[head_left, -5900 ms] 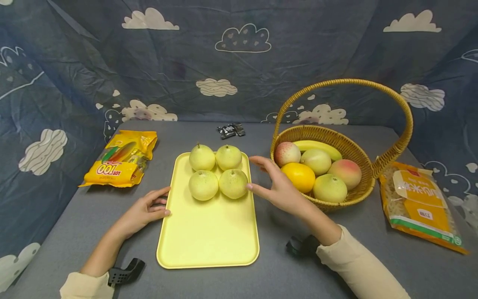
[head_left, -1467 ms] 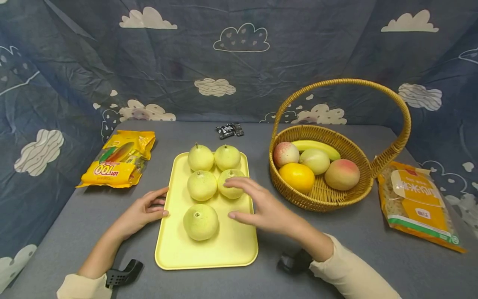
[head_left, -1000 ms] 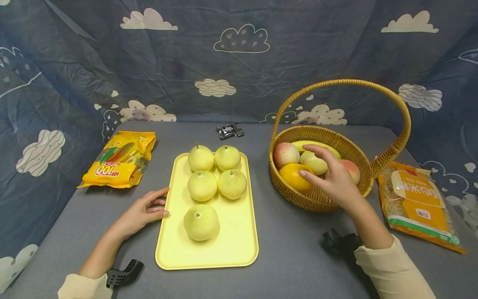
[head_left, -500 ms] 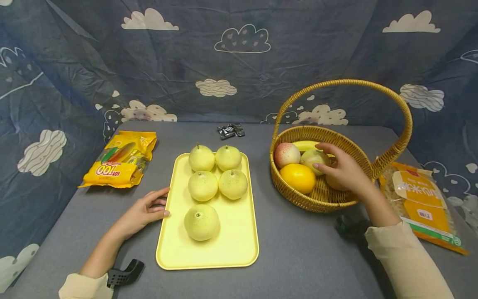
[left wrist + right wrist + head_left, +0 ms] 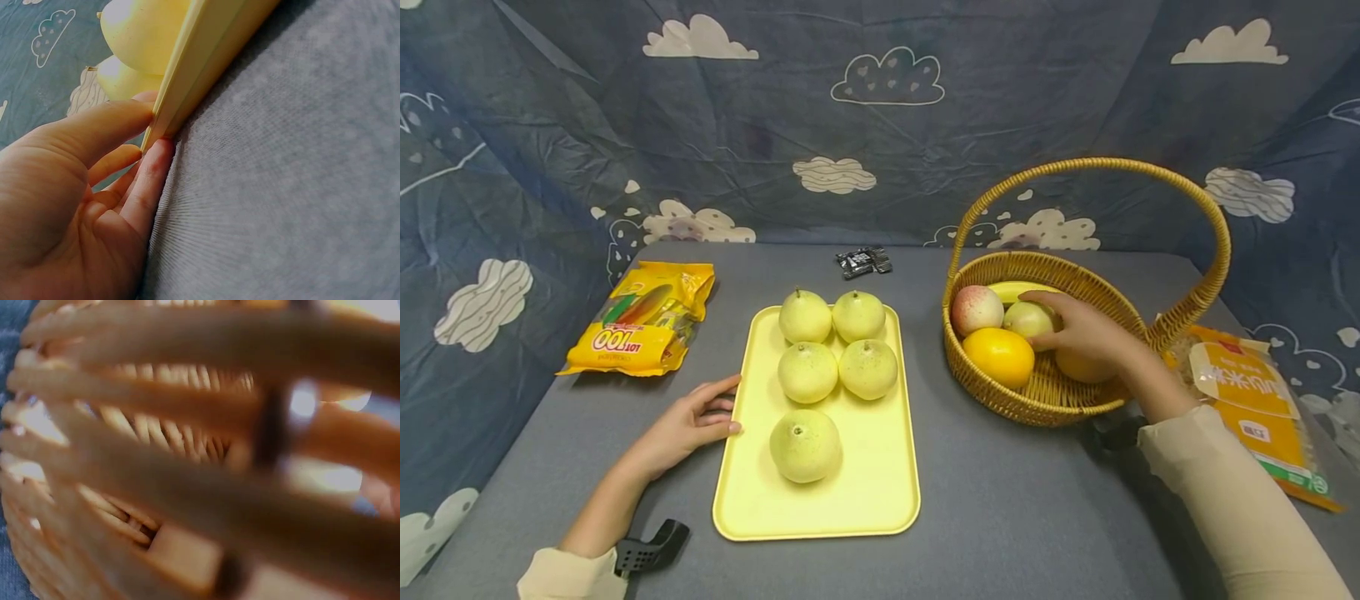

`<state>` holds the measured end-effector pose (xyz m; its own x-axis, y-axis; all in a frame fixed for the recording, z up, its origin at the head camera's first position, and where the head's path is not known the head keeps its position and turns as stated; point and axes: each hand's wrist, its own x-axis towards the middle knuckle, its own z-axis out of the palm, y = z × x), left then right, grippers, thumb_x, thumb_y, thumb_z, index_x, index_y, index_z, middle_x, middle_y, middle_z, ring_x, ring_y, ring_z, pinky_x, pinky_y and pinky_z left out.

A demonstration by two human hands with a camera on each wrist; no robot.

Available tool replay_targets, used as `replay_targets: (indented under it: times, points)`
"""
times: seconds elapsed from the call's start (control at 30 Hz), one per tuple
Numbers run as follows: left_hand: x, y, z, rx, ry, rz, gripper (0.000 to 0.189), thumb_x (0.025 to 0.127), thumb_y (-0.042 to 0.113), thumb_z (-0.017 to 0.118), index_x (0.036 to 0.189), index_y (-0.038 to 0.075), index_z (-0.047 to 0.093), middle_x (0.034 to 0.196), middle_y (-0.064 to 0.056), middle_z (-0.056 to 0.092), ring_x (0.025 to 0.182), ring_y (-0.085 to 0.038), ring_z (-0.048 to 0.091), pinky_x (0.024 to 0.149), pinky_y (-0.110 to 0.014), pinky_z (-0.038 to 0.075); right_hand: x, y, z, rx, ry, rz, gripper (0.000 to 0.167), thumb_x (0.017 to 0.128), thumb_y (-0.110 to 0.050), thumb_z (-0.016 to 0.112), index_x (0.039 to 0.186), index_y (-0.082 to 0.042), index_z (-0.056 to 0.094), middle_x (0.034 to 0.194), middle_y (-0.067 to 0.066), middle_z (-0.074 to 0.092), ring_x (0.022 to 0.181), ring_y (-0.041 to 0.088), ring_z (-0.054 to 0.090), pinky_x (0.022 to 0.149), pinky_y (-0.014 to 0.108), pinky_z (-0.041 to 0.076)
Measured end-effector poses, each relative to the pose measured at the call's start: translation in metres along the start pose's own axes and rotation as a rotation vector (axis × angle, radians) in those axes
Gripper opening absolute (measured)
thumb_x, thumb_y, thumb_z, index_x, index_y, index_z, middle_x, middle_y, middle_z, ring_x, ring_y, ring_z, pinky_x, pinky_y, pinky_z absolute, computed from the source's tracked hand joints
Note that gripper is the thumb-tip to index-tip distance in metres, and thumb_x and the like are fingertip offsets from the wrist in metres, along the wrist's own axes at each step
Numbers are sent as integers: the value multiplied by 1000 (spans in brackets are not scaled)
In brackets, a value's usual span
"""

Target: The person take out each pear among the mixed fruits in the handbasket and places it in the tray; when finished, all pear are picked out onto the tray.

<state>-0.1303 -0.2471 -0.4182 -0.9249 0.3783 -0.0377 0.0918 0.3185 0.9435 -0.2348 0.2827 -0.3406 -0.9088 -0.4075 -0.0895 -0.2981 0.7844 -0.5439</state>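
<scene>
In the head view, my left hand [image 5: 679, 429] rests against the left edge of the yellow tray [image 5: 874, 492]. The left wrist view shows its thumb and fingertips touching the tray's outer wall [image 5: 206, 56]. Several round yellow-green pears [image 5: 804, 446] stand on the tray: two rows of two, and a single one nearer me. My right hand [image 5: 1090, 333] reaches into the wicker basket [image 5: 1000, 407], fingers and thumb around a pale green pear [image 5: 1024, 318] that lies on its side. The right wrist view is mostly blurred basket weave [image 5: 156, 462].
The basket also holds a pinkish peach [image 5: 977, 309], a yellow-orange fruit [image 5: 998, 357], a banana [image 5: 1011, 290] and a partly hidden peach [image 5: 1078, 367]. Its tall handle [image 5: 1097, 163] arches overhead. Around lie a yellow packet [image 5: 638, 321], black sachets [image 5: 862, 262] and an orange bag [image 5: 1251, 400].
A pear from the basket now stands alone on the tray's near half. My right hand has moved from the tray into the basket and around another pear. My left hand stays put.
</scene>
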Motion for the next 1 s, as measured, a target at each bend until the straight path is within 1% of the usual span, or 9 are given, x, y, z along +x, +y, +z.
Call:
replay_targets:
  times: [0.1,0.17,0.3,0.5,0.6,0.73,0.77,0.83,1.0]
  points:
    - [0,0,0,5,2,0,69,82,12,67,138,-2,30,117,-22,39,98,-19,53,80,-21,47,0,0,-1,-8,-23,-37,67,78,-17,70,135,-2,37,128,22,41,111,36,39,91,51,29]
    - [0,1,0,2,0,-1,69,82,11,67,138,-2,30,117,-22,39,98,-20,52,80,-22,47,0,1,0,-29,-6,-53,67,77,-16,72,133,-1,38,127,22,42,111,36,39,91,51,29]
    - [0,2,1,-12,-8,-1,69,82,10,66,138,-3,29,118,-22,38,99,-23,51,80,-22,47,-1,2,-2,-49,90,-32,67,74,-17,75,130,-1,42,127,21,43,111,36,40,90,51,32]
    - [-1,4,1,-23,-6,1,69,82,9,66,138,-3,29,119,-22,37,100,-24,50,79,-22,47,-15,-9,-13,65,252,28,71,75,-25,75,134,-11,39,130,17,40,106,36,43,81,50,39]
    - [-1,4,1,-21,-7,1,69,82,9,67,138,-3,29,119,-22,37,100,-24,50,80,-22,47,-25,-20,-15,140,329,13,71,75,-26,75,135,-14,39,127,11,43,104,28,47,81,38,43]
    - [-1,4,1,-17,-7,-4,69,82,10,67,138,-2,29,120,-22,37,100,-25,50,79,-22,47,-36,-44,-7,334,393,-141,65,75,-4,72,132,-7,42,120,5,49,98,15,52,77,18,46]
    - [-1,4,1,-16,-6,-6,69,82,10,67,138,-2,29,120,-22,37,101,-25,50,79,-21,47,-39,-51,-3,393,388,-186,64,74,1,71,131,-4,42,118,5,50,97,15,53,76,16,46]
    - [-2,4,1,-13,-5,-6,69,82,10,67,138,-2,29,120,-22,37,101,-25,50,79,-21,47,-44,-66,8,514,359,-263,62,73,9,68,129,-1,43,118,5,50,98,14,54,76,19,48]
    - [-1,4,1,-8,-1,-1,69,82,10,67,138,-3,30,119,-22,38,100,-26,50,79,-22,47,-53,-100,50,716,228,-347,61,71,13,68,126,3,43,120,11,48,102,19,53,78,27,49]
